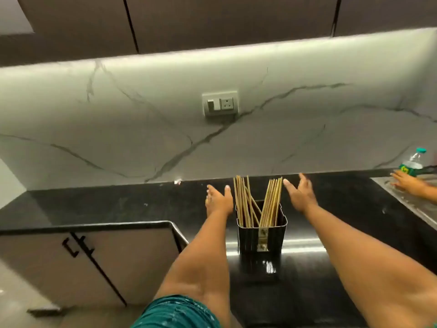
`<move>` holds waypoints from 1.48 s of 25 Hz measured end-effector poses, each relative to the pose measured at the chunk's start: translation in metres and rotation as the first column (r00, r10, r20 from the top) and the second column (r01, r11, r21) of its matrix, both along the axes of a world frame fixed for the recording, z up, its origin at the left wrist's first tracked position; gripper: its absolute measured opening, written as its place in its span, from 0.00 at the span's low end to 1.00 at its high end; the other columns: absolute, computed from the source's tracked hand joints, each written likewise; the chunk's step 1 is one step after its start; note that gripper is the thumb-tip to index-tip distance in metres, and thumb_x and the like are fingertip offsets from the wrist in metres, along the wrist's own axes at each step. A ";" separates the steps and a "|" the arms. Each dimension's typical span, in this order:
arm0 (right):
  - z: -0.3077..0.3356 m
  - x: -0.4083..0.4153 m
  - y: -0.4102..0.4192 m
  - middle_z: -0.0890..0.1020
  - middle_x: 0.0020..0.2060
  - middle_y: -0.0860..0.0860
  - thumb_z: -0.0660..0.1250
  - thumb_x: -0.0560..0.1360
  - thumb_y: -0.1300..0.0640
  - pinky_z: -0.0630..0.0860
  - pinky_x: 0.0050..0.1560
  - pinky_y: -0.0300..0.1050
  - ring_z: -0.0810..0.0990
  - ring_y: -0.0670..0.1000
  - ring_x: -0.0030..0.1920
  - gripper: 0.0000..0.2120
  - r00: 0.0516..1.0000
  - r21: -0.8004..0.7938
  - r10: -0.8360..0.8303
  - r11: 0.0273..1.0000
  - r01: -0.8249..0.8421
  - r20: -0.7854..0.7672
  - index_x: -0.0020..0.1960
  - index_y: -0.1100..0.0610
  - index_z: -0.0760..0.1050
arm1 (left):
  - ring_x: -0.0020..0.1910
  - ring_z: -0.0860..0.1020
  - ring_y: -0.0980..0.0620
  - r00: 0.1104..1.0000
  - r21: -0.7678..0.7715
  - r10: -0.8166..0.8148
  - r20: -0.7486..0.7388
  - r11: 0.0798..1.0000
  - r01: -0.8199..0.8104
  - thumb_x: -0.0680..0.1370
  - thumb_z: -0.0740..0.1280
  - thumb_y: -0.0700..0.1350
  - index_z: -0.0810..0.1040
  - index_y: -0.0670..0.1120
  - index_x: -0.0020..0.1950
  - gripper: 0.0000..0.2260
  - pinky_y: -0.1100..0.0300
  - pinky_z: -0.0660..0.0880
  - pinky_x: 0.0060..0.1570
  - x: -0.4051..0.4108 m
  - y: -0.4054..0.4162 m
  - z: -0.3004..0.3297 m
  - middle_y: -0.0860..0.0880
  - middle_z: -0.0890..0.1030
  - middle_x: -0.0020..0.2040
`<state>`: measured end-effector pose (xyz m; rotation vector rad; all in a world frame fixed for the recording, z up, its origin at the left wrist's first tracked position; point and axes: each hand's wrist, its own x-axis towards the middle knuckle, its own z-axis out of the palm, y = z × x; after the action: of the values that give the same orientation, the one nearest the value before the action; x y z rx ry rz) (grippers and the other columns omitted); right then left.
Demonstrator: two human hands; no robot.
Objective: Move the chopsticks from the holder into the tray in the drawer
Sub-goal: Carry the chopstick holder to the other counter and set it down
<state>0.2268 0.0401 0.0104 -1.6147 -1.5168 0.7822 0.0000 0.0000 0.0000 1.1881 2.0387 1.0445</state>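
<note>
A dark rectangular holder stands on the black countertop. Several wooden chopsticks lean in it in two bunches, a left bunch and a right bunch. My left hand is open just left of the left bunch, palm toward it, not touching as far as I can see. My right hand is open just right of the right bunch, fingers spread. Neither hand holds anything. No drawer or tray is in view.
Cabinet doors with black handles sit below the counter at the left. A marble backsplash with a socket plate rises behind. At the far right, another person's hand rests by a water bottle near a steel sink.
</note>
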 end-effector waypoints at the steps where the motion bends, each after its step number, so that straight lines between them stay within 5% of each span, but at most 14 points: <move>1: -0.010 -0.001 0.001 0.59 0.76 0.60 0.60 0.79 0.45 0.59 0.73 0.55 0.61 0.60 0.74 0.33 0.996 -0.101 -0.006 0.995 -0.003 -0.092 0.77 0.60 0.54 | 0.75 0.55 0.40 0.991 -0.062 0.034 0.128 0.998 -0.026 0.81 0.53 0.58 0.46 0.41 0.77 0.32 0.47 0.54 0.72 0.007 0.003 -0.009 0.40 0.55 0.77; 4: -0.043 -0.010 0.002 0.65 0.74 0.57 0.55 0.81 0.43 0.59 0.72 0.53 0.63 0.57 0.74 0.29 0.922 -0.317 0.040 0.933 -0.173 -0.385 0.76 0.59 0.60 | 0.74 0.58 0.40 0.887 -0.175 0.122 0.445 0.983 -0.047 0.80 0.50 0.61 0.51 0.45 0.78 0.31 0.44 0.56 0.71 0.024 0.008 -0.037 0.42 0.58 0.77; 7: -0.063 -0.019 0.005 0.78 0.62 0.58 0.54 0.81 0.42 0.70 0.67 0.55 0.76 0.58 0.64 0.24 0.793 -0.378 -0.001 0.879 -0.289 -0.609 0.66 0.57 0.74 | 0.70 0.66 0.42 0.774 -0.182 0.087 0.627 0.983 0.037 0.79 0.50 0.63 0.63 0.47 0.74 0.29 0.44 0.62 0.69 0.034 0.005 -0.054 0.43 0.68 0.72; 11: -0.062 -0.034 0.011 0.82 0.53 0.55 0.52 0.81 0.42 0.73 0.63 0.56 0.79 0.56 0.58 0.19 0.808 -0.387 0.039 0.863 -0.323 -0.587 0.52 0.50 0.78 | 0.64 0.72 0.45 0.754 -0.169 0.105 0.649 0.986 0.008 0.80 0.50 0.61 0.71 0.48 0.69 0.25 0.47 0.68 0.64 0.034 -0.002 -0.059 0.45 0.74 0.67; 14: -0.053 -0.061 0.015 0.81 0.55 0.57 0.51 0.81 0.42 0.73 0.64 0.59 0.78 0.57 0.59 0.22 0.803 -0.389 0.131 0.823 -0.415 -0.581 0.57 0.53 0.77 | 0.59 0.77 0.46 0.698 -0.115 0.161 0.698 0.987 -0.113 0.80 0.51 0.60 0.77 0.48 0.63 0.24 0.47 0.70 0.63 0.018 -0.020 -0.056 0.44 0.80 0.61; 18: -0.044 -0.128 -0.012 0.80 0.57 0.55 0.50 0.81 0.41 0.75 0.58 0.55 0.79 0.52 0.53 0.21 0.725 -0.350 0.355 0.697 -0.626 -0.590 0.55 0.51 0.77 | 0.64 0.74 0.43 0.595 -0.057 0.308 0.742 0.914 -0.402 0.81 0.50 0.59 0.75 0.45 0.66 0.26 0.47 0.70 0.63 -0.025 -0.080 -0.051 0.42 0.78 0.63; 23: -0.047 -0.218 -0.120 0.80 0.57 0.54 0.51 0.79 0.38 0.74 0.53 0.49 0.79 0.52 0.54 0.27 0.576 -0.335 0.599 0.472 -0.815 -0.556 0.67 0.54 0.73 | 0.45 0.84 0.49 0.394 -0.030 0.471 0.789 0.670 -0.741 0.81 0.50 0.59 0.82 0.48 0.51 0.24 0.58 0.78 0.37 -0.055 -0.228 -0.045 0.47 0.86 0.46; 26: -0.042 -0.256 -0.216 0.81 0.48 0.51 0.51 0.79 0.37 0.75 0.51 0.48 0.80 0.50 0.48 0.25 0.399 -0.341 0.738 0.240 -0.909 -0.544 0.58 0.52 0.78 | 0.49 0.81 0.49 0.318 -0.009 0.602 0.732 0.476 -0.879 0.80 0.51 0.61 0.83 0.51 0.49 0.23 0.53 0.75 0.47 -0.056 -0.337 -0.041 0.49 0.85 0.46; 28: -0.039 -0.268 -0.294 0.84 0.43 0.50 0.50 0.79 0.37 0.77 0.51 0.48 0.83 0.51 0.46 0.24 0.262 -0.358 0.800 0.064 -0.932 -0.539 0.49 0.50 0.79 | 0.48 0.80 0.50 0.225 -0.008 0.652 0.723 0.335 -0.942 0.80 0.51 0.60 0.84 0.53 0.47 0.23 0.54 0.73 0.44 -0.041 -0.417 -0.039 0.52 0.85 0.43; 30: -0.036 -0.269 -0.375 0.86 0.35 0.47 0.48 0.80 0.38 0.78 0.38 0.39 0.85 0.47 0.39 0.26 0.112 -0.326 0.832 -0.086 -0.942 -0.544 0.44 0.50 0.79 | 0.44 0.81 0.53 0.128 -0.009 0.681 0.721 0.194 -0.981 0.80 0.51 0.60 0.82 0.52 0.49 0.22 0.57 0.72 0.39 -0.020 -0.496 -0.039 0.53 0.85 0.42; 35: -0.044 -0.231 -0.610 0.86 0.38 0.48 0.47 0.80 0.39 0.73 0.35 0.38 0.84 0.47 0.42 0.25 -0.198 -0.290 0.812 -0.407 -0.866 -0.549 0.46 0.50 0.79 | 0.36 0.84 0.53 -0.081 -0.002 0.676 0.733 -0.117 -0.993 0.81 0.53 0.59 0.82 0.48 0.50 0.22 0.63 0.77 0.28 0.071 -0.713 -0.036 0.50 0.86 0.40; 37: -0.046 -0.198 -0.708 0.85 0.37 0.46 0.47 0.80 0.39 0.72 0.35 0.37 0.83 0.44 0.39 0.25 -0.284 -0.293 0.778 -0.507 -0.811 -0.560 0.44 0.49 0.80 | 0.43 0.84 0.50 -0.183 -0.030 0.657 0.731 -0.236 -0.971 0.81 0.51 0.60 0.81 0.47 0.53 0.24 0.58 0.79 0.38 0.121 -0.801 -0.034 0.47 0.86 0.44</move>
<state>0.0290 -0.6678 -0.0355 0.1537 -2.6083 2.5516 0.1205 -0.8012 -0.0345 -1.0405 1.8282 2.5078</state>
